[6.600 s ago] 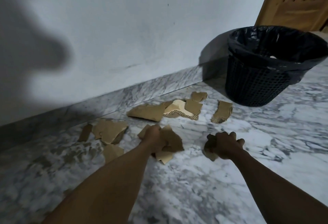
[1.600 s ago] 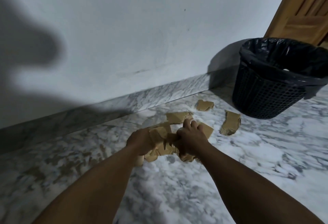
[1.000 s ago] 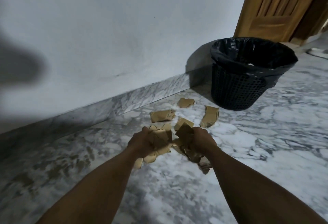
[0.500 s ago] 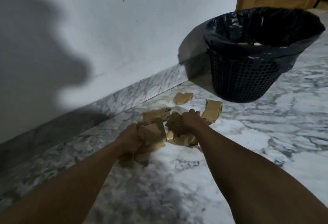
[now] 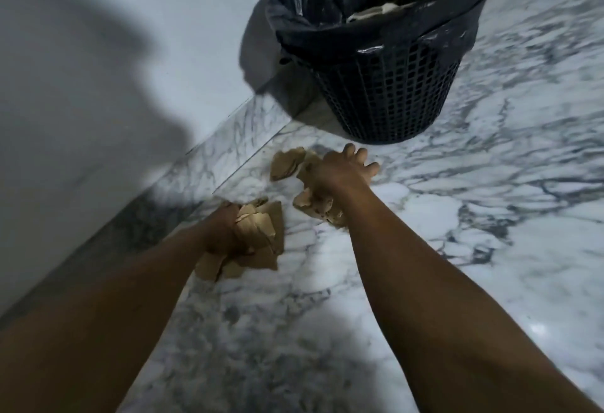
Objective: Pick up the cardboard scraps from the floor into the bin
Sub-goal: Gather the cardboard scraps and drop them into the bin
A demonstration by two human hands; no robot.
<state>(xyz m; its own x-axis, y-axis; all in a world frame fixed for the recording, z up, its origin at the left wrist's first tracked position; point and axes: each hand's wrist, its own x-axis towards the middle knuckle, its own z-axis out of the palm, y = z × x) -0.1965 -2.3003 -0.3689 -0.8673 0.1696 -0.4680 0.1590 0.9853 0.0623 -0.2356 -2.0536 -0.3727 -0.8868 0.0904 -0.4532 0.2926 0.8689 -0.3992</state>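
Left hand (image 5: 222, 233) clenched around a wad of cardboard scraps (image 5: 258, 239), low over the marble floor (image 5: 490, 249), close to the marble skirting (image 5: 228, 138) at the foot of the white wall (image 5: 98, 53). Torn brown edges sticking out below and to the right of the fist.

Right hand (image 5: 340, 174) farther forward, gripping a second bundle of scraps (image 5: 315, 206) under the palm, fingers (image 5: 359, 156) partly spread past it; whether those fingertips touch anything, cannot tell. One loose scrap (image 5: 286, 164) flat on the floor just left of that hand, near the skirting.

Black mesh bin (image 5: 389, 95) upright beyond the right hand, tucked near the wall, lined with a black plastic bag (image 5: 327, 4) folded over the rim. Something pale (image 5: 372, 14) lying inside, too unclear to name. Bare floor between the right hand and the bin's base, nothing standing in that gap. Broad shadow (image 5: 81, 85) across the wall on the left.
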